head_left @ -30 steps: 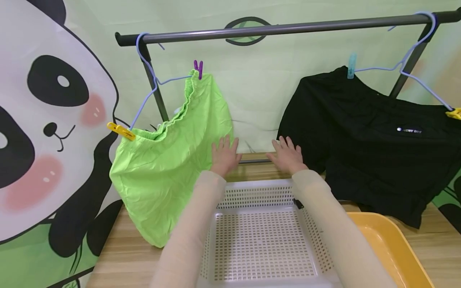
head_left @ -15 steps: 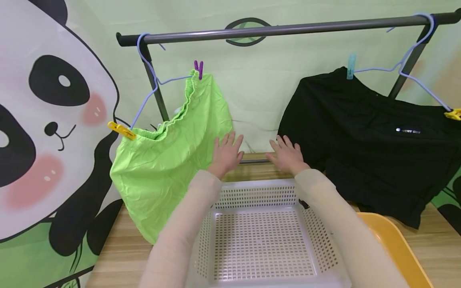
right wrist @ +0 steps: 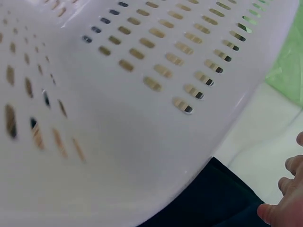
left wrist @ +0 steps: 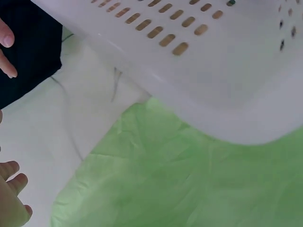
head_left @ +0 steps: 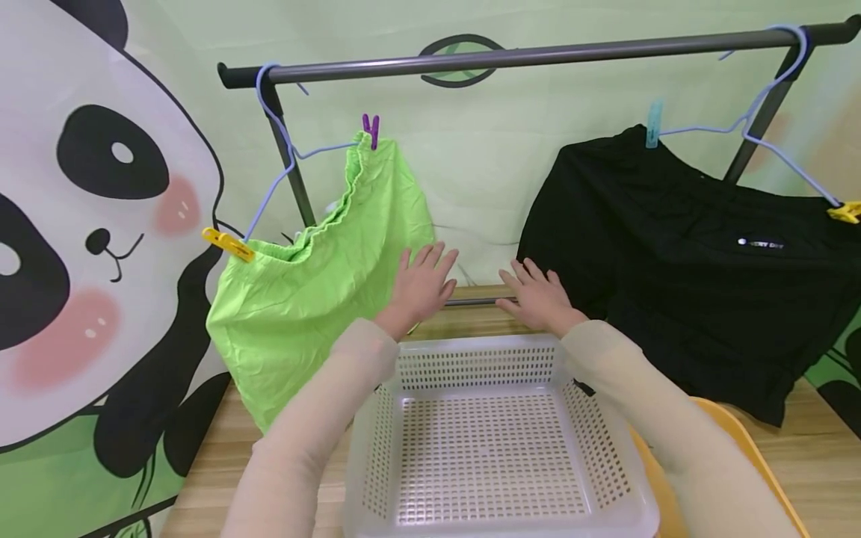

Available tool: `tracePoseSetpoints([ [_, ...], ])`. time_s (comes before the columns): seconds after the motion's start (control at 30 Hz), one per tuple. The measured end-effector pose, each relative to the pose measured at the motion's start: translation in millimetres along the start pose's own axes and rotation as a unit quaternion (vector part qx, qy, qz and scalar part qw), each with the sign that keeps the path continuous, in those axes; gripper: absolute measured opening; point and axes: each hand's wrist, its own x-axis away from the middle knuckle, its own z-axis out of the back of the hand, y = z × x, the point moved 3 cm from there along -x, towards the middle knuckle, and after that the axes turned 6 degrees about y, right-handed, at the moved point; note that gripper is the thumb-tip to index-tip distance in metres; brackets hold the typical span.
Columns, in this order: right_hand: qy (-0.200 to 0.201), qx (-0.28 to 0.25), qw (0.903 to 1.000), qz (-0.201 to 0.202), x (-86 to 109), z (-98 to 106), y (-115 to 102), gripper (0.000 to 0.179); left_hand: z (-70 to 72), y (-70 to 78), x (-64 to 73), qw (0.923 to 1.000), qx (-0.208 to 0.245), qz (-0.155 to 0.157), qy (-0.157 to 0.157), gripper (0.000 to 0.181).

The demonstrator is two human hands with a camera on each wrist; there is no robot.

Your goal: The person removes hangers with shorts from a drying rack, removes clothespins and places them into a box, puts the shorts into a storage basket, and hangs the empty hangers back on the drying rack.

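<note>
My left hand (head_left: 418, 285) has its fingers spread, palm down, just beyond the far rim of a white perforated plastic basket (head_left: 484, 346). It overlaps the edge of a bright green elastic-waist garment (head_left: 316, 321) in the head view. Opposite it, my right hand (head_left: 540, 299) is likewise spread and holds nothing, near the lower left of black shorts (head_left: 673, 246). Both garments hang from blue hangers, the left hanger (head_left: 285, 134) and the right hanger (head_left: 753, 119). Bare basket floor shows between the forearms.
A dark metal rail (head_left: 471, 66) crosses above the hands, carrying both hangers. Clothespins grip the waistbands, among them a purple clothespin (head_left: 371, 131) and a yellow clothespin (head_left: 229, 244). A yellow tray (head_left: 740, 441) lies right of the basket on the wood-grain table (head_left: 316, 478).
My wrists and forearms have spread outward, the left one leftward and the right one rightward, uncovering more of the basket's sides. The basket and hanging garments have stayed in place.
</note>
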Motion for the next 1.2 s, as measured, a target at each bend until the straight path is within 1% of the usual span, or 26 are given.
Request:
tracePoseSetpoints([
  [0.23,0.002,0.012,0.9997,0.02,8.4,6,-2,0.063,21.6,1.6,10.0,0.9981,-0.002,-0.033,0.053,0.048],
  [0.4,0.009,0.016,0.9994,0.031,14.5,8,-4,0.062,42.1,1.2,21.1,0.9961,-0.004,-0.046,0.075,0.048],
  [0.47,0.013,0.019,0.9992,0.034,16.3,8,-3,0.062,50.7,0.5,25.1,0.9947,-0.002,-0.051,0.089,0.048],
  [0.53,0.015,0.022,0.999,0.036,18.1,8,-3,0.062,59.1,-1.4,28.9,0.9924,0.002,-0.055,0.11,0.048],
  [0.67,0.015,0.026,0.9989,0.035,20.6,7,-1,0.063,76.3,-7.6,35.3,0.9841,0.013,-0.057,0.168,0.047],
  [0.73,0.012,0.025,0.9991,0.032,21.7,7,0,0.062,85.7,-11.5,38.2,0.9774,0.02,-0.057,0.202,0.047],
  [0.8,0.01,0.025,0.9992,0.03,22.9,6,2,0.062,96.0,-15.1,41.0,0.9689,0.026,-0.059,0.239,0.047],
  [0.87,0.009,0.023,0.9993,0.027,24.1,6,3,0.063,106.4,-19.3,43.0,0.9611,0.024,-0.057,0.269,0.046],
  [0.97,0.01,0.017,0.9995,0.024,25.6,6,5,0.062,122.0,-26.2,44.9,0.9528,0.02,-0.046,0.3,0.047],
  [1.07,0.01,0.011,0.9996,0.024,26.5,6,7,0.062,135.9,-34.3,46.4,0.951,0.016,-0.025,0.308,0.048],
  [1.2,0.008,0.01,0.9996,0.026,27.8,6,11,0.064,152.0,-45.9,48.5,0.9527,0.032,0.012,0.302,0.048],
])
